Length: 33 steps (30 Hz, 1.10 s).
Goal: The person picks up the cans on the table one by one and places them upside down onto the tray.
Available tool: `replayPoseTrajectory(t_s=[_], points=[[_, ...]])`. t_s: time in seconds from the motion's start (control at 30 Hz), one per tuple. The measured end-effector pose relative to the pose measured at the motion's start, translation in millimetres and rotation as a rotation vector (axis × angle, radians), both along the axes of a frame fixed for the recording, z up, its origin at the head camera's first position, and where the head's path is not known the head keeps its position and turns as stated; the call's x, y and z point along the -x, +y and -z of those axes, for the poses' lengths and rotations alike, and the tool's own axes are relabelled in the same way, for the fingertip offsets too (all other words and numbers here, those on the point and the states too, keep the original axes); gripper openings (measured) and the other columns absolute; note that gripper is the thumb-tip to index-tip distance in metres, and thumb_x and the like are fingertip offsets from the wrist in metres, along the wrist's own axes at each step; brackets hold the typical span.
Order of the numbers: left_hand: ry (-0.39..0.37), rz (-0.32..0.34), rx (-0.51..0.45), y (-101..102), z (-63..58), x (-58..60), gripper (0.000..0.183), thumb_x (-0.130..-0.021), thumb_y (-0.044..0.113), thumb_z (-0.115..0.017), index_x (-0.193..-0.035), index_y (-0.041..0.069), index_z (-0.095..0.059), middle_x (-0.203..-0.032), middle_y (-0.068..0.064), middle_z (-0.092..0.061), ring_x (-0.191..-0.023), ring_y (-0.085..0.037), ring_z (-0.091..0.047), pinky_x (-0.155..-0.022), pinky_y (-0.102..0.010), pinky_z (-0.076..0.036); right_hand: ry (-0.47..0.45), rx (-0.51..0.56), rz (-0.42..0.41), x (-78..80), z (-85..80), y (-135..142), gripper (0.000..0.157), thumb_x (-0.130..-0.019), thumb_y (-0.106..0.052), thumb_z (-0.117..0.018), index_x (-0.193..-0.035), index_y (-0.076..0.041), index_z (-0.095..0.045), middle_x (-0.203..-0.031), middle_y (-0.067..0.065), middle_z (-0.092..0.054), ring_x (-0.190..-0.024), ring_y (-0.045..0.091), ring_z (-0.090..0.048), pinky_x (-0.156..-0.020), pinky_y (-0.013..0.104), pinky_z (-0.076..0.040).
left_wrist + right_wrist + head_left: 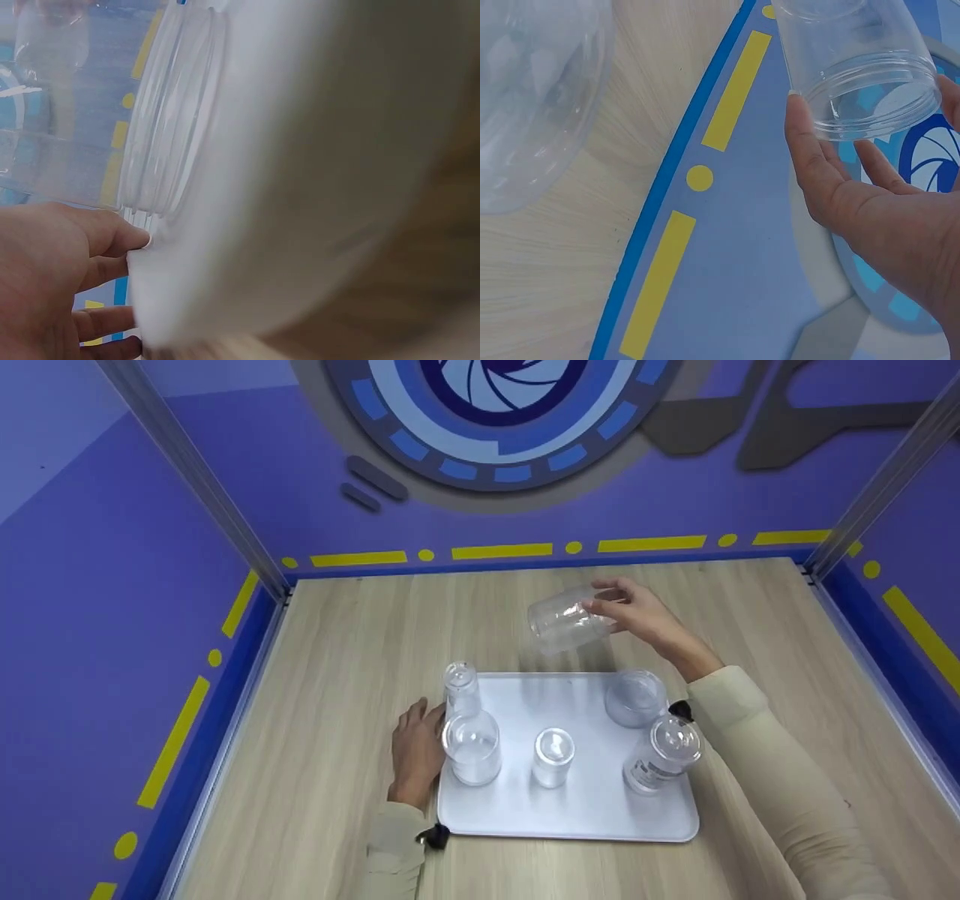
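Note:
Above the table behind the tray, my right hand grips a clear plastic jar at its threaded end, fingers and thumb spread round the rim. The jar lies tilted on its side in the air; its inside looks bare in the right wrist view. My left hand rests against the left edge of the white tray, with the thumb and fingertips touching its rim in the left wrist view. Close beside that hand, a clear jar stands mouth down on the tray, its threads against the surface. A narrower clear container stands behind it.
A small clear jar stands mid-tray. At the tray's right are a wide, low clear jar and a clear container with printed marks, near my right sleeve. Purple panels wall the wooden table.

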<state>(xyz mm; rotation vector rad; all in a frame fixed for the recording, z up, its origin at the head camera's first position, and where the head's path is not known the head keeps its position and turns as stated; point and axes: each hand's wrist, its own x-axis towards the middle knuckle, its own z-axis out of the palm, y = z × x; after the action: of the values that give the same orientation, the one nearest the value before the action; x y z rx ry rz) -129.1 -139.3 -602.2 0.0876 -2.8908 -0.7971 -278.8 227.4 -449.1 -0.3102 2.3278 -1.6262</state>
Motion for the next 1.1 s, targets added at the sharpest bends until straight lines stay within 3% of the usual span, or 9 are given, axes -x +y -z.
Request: replayPoseTrajectory(t_s=[0.4,0.67,0.87,1.1], points=[[-0.033,-0.003,-0.018,-3,-5.9,0.8,0.035,-0.103,0.022,-0.066,-0.136,0.01,-0.073,-0.152,-0.027,-0.053,-0.139,-0.047,-0.049,-0.111,-0.063,-0.042,-0.032,0.059,0.007,-7.5,5.5,4,0.071,-0.103,-0.039,-0.072,-0.157,-0.002,-0.044,-0.144,0.019,-0.056,-0.131,0.032,-0.057,-0.096,0.041,-0.057],[-0.085,-0.057,-0.08,-4,-18.6,6.1,0.039,-0.104,0.022,-0.068,-0.14,0.008,-0.069,-0.148,-0.024,-0.057,-0.137,-0.044,-0.053,-0.11,-0.059,-0.045,-0.031,0.074,0.004,-11.3,5.9,8,0.072,-0.105,-0.037,-0.069,-0.16,-0.001,-0.04,-0.147,0.021,-0.054,-0.132,0.033,-0.055,-0.099,0.044,-0.056],[-0.014,-0.109,-0.216,-8,-32.7,8.5,0.041,-0.102,0.018,-0.069,-0.14,0.006,-0.069,-0.147,-0.023,-0.059,-0.137,-0.044,-0.054,-0.11,-0.06,-0.045,-0.069,0.151,0.01,-10.8,2.3,14,0.07,-0.106,-0.033,-0.067,-0.16,0.001,-0.039,-0.151,0.021,-0.049,-0.134,0.032,-0.052,-0.095,0.037,-0.058],[0.083,-0.155,-0.295,-12,-61.0,12.6,0.042,-0.101,0.019,-0.068,-0.141,0.006,-0.068,-0.149,-0.022,-0.057,-0.139,-0.043,-0.052,-0.111,-0.059,-0.044,-0.082,0.166,0.029,-9.7,-0.9,18,0.069,-0.107,-0.035,-0.064,-0.16,0.0,-0.037,-0.153,0.02,-0.046,-0.134,0.03,-0.052,-0.094,0.034,-0.057]])
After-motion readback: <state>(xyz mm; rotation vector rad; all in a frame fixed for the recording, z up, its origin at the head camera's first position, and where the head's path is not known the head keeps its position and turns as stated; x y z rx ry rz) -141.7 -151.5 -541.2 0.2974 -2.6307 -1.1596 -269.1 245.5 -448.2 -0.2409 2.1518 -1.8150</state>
